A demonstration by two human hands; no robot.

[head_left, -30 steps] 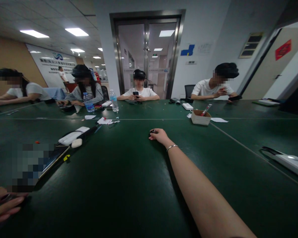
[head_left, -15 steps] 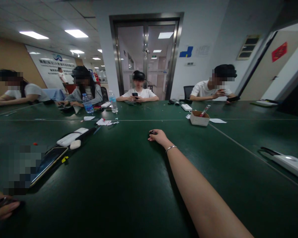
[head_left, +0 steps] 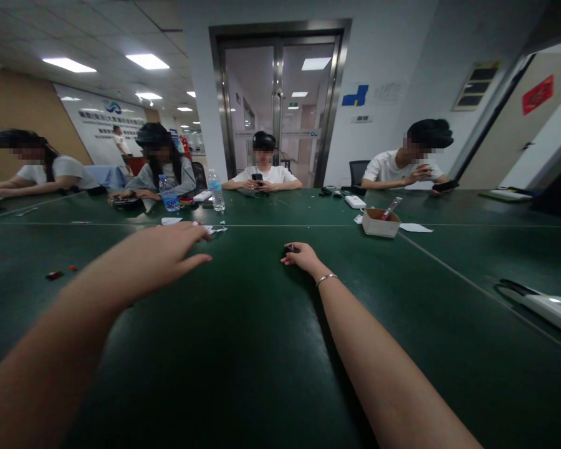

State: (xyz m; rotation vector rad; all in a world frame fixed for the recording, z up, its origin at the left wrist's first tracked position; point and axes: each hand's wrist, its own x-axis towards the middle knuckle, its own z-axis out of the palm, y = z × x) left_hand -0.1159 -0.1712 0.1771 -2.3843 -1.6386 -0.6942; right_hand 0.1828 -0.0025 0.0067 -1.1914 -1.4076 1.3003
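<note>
My right hand [head_left: 302, 257] rests on the green tabletop [head_left: 257, 349] near the middle, a silver bangle [head_left: 326, 279] round its wrist. Its fingers close on a small dark object [head_left: 290, 249], too small to name. Reaching in from the left, my left hand [head_left: 166, 252] is stretched over the table with thumb and fingers apart, slightly blurred. I see nothing in its grasp. Just beyond its fingertips lie torn white paper scraps [head_left: 217, 230]. A small dark red piece [head_left: 55, 275] and an orange-red bit [head_left: 73, 268] lie left of my forearm.
Several people sit around the table's far side. Two water bottles [head_left: 216, 192] [head_left: 169, 194] stand at back left. A small cardboard box [head_left: 380, 224] holding a clear tube is right of centre. A white device with a black strap [head_left: 554, 307] lies at the right edge.
A left arm now reaches far forward across the table, covering the phone and white devices there. The hand holding a dark item at the lower left is gone. My right hand stays put.
</note>
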